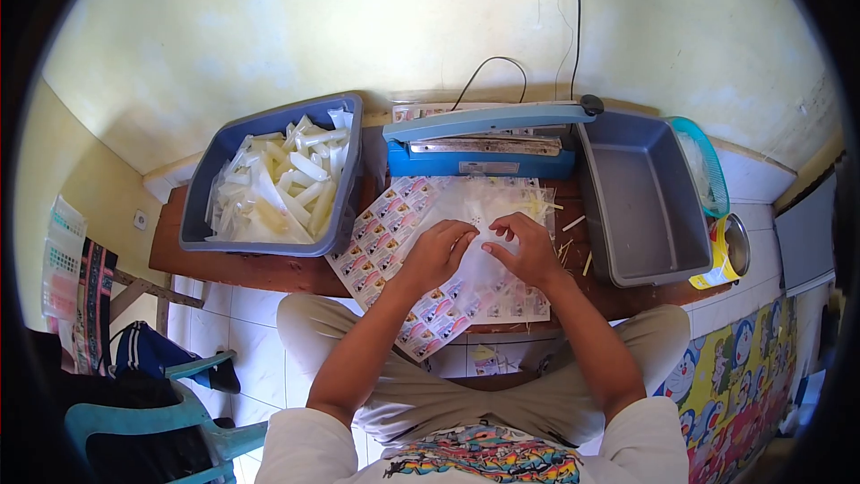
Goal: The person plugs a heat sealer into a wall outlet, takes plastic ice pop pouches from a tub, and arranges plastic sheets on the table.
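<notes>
Over the middle of the work surface, my left hand has its fingers closed in a pinch at the edge of a clear plastic bag. My right hand is beside it, fingers curved and thumb held apart, close above the same plastic. Beneath both hands lie sheets of printed labels with small repeated pictures. Just beyond my fingers stands a blue impulse sealer, its long arm raised at a slant above the metal sealing strip.
At left, a grey tub holds many filled pale-yellow plastic packets. Another grey tub is at right, near a turquoise basket and a yellow can. Thin strips lie beside it. A green chair is lower left.
</notes>
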The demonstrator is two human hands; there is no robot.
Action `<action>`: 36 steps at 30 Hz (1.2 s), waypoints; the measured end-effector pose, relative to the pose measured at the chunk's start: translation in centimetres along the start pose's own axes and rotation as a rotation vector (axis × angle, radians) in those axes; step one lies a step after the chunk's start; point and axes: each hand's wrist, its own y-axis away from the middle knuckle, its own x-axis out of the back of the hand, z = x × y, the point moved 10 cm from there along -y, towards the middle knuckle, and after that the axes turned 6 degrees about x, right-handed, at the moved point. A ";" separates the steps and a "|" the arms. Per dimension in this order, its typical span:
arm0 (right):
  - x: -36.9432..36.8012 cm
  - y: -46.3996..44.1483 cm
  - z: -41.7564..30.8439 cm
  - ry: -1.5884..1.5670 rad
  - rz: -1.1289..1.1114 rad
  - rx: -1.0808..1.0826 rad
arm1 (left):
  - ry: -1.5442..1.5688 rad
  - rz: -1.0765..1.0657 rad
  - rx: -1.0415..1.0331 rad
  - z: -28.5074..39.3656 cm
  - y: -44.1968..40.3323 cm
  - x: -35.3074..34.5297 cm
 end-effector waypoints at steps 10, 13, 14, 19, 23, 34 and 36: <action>-0.2 -2.9 -2.8 -0.193 0.120 -0.068 | 0.075 0.358 0.002 3.3 -1.0 6.7; -1.0 -5.9 -4.6 -0.241 0.131 -0.017 | -0.027 0.510 -0.030 3.2 -0.8 9.9; -1.2 -7.2 -5.5 -0.239 0.138 0.037 | -0.025 0.519 -0.031 2.8 -0.8 10.8; -5.1 -14.7 -8.7 -0.308 0.136 0.190 | -0.106 0.684 0.122 0.9 -0.1 18.2; -10.5 -19.8 -10.8 -0.371 0.052 0.225 | -0.182 0.789 0.165 -1.6 0.4 23.7; -23.6 -27.2 -12.7 0.092 -0.257 0.211 | -0.302 0.770 0.510 -15.5 1.6 30.7; -25.2 -27.4 -11.7 0.205 -0.465 0.028 | -0.291 0.743 0.551 -17.0 1.8 30.8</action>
